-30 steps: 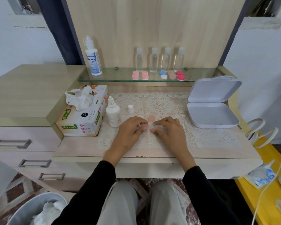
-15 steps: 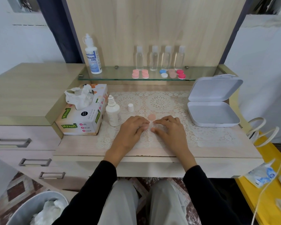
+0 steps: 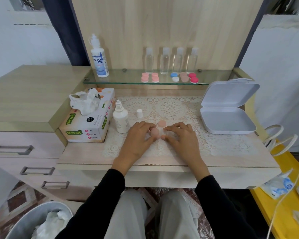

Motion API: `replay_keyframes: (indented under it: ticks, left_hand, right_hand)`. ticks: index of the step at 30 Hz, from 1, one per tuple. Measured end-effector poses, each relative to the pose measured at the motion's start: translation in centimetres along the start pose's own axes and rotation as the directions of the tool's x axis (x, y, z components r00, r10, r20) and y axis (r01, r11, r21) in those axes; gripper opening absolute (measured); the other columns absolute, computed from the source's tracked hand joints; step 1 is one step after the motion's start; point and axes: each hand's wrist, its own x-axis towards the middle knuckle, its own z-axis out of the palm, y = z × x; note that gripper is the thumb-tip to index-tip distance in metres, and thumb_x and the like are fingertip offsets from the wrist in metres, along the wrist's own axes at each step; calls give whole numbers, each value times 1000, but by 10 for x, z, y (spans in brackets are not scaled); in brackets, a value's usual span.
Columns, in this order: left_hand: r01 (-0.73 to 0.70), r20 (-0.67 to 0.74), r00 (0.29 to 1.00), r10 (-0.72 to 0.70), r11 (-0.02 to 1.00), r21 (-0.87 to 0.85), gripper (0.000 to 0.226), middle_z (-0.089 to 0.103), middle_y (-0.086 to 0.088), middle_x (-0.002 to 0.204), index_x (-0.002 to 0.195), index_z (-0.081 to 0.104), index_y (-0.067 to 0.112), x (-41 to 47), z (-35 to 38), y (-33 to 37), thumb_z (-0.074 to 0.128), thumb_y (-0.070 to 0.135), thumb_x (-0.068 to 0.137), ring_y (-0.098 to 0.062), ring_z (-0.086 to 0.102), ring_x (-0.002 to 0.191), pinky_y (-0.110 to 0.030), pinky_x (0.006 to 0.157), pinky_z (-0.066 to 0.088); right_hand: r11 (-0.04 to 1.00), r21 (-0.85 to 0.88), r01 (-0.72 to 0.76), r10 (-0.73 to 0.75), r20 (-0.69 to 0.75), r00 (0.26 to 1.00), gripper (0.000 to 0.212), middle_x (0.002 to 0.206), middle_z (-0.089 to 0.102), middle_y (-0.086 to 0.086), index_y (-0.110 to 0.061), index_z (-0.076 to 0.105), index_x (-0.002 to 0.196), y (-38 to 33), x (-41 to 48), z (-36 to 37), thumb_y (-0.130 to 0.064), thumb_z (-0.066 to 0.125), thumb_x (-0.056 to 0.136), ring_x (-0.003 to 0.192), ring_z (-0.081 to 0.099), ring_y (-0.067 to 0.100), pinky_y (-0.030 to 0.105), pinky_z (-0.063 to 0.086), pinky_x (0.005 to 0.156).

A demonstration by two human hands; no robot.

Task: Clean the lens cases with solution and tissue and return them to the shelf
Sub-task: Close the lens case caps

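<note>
Lower left: bin (image 3: 33,219) with crumpled tissue. Left of centre: tissue box (image 3: 86,125) with a sheet sticking up. Beside it, an uncapped dropper (image 3: 120,120), its cap (image 3: 139,113) standing apart on the lace mat (image 3: 214,144). Centre: left hand (image 3: 138,138) pinching a pink lid (image 3: 155,132) between thumb and fingertips, low over the mat, with a second lid (image 3: 161,123) lying flat just above it. Right hand (image 3: 181,137) curled in toward the same spot, fingertips close to the held lid; gripping a case body or only steadying, cannot tell. Upper centre, on the glass shelf (image 3: 128,81): other cases (image 3: 169,77) lined up before four clear bottles, with a big solution bottle (image 3: 99,59) at the left end. Right: open white box (image 3: 228,109). Likely step: taking one case apart, lids off, before wetting. Next, probably: set the lid down, reach left for the dropper, then pull a tissue. Gentle squeeze only, to keep the lace dry.
</note>
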Motion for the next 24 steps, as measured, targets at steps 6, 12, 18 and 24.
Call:
replay_keyframes:
  ticks: [6, 12, 18, 24]
  left_hand:
    - [-27, 42, 999, 25, 999, 35, 41, 60, 7, 97, 108, 63, 19, 2, 3, -4, 53, 50, 83, -15, 54, 89, -41, 84, 44]
    - [-72, 49, 996, 70, 996, 48, 30, 62, 5, 108, 116, 63, 20, 2, 5, -8, 60, 24, 87, -18, 54, 98, -47, 85, 44]
    - [-101, 78, 992, 95, 992, 75, 36, 62, 11, 116, 118, 62, 25, 0, 3, -5, 57, 9, 86, -15, 52, 105, -42, 90, 41]
    - [-17, 41, 999, 17, 1000, -3, 42, 59, 7, 117, 121, 58, 23, 0, 2, -2, 65, 33, 81, -15, 51, 107, -34, 91, 40]
  right_hand:
    - [1000, 7, 3, -3, -3, 1000, 28, 101, 60, -8, -27, 72, 105, 0, -1, 0, -41, 72, 81, 92, 39, 9, 33, 39, 81]
    - [1000, 11, -3, 3, 5, 1000, 29, 103, 59, -9, -27, 72, 106, -1, -1, -1, -43, 70, 81, 94, 39, 9, 29, 34, 80]
    - [1000, 4, 2, -2, 1, 1000, 29, 102, 59, -9, -29, 71, 106, -1, -1, -1, -44, 70, 81, 93, 39, 9, 29, 33, 79]
    - [1000, 15, 0, 0, -3, 1000, 29, 101, 59, -7, -27, 72, 105, 0, 0, 0, -43, 71, 81, 93, 39, 10, 33, 38, 80]
